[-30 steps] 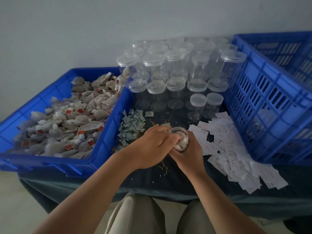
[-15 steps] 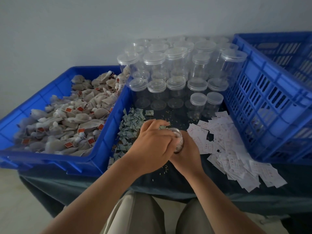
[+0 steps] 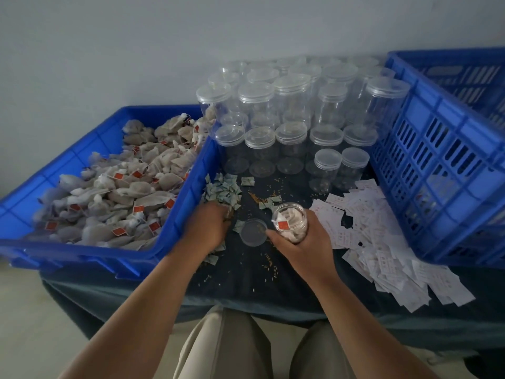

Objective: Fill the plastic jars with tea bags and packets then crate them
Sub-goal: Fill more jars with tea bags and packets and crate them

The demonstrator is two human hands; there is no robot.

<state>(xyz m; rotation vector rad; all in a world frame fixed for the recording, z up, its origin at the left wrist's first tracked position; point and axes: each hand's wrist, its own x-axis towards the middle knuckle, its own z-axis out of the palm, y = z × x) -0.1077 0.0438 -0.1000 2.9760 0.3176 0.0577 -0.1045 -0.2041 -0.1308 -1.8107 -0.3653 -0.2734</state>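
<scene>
**A:** What has moved?

**B:** The left hand (image 3: pixel 207 228) has left the jar (image 3: pixel 290 224). It now lies with its fingers curled down on the pile of green packets (image 3: pixel 222 190). I cannot tell if it grips any. One loose lid (image 3: pixel 252 232) lies between the two hands.

**A:** And the jar?

**B:** It is open and holds tea bags. The right hand (image 3: pixel 303 243) grips it over the table (image 3: pixel 246 280). Two blue crates flank it, the left crate (image 3: pixel 82 255) and the right crate (image 3: pixel 437 160). More than twenty lidded empty jars (image 3: pixel 291 132) stand behind.
</scene>
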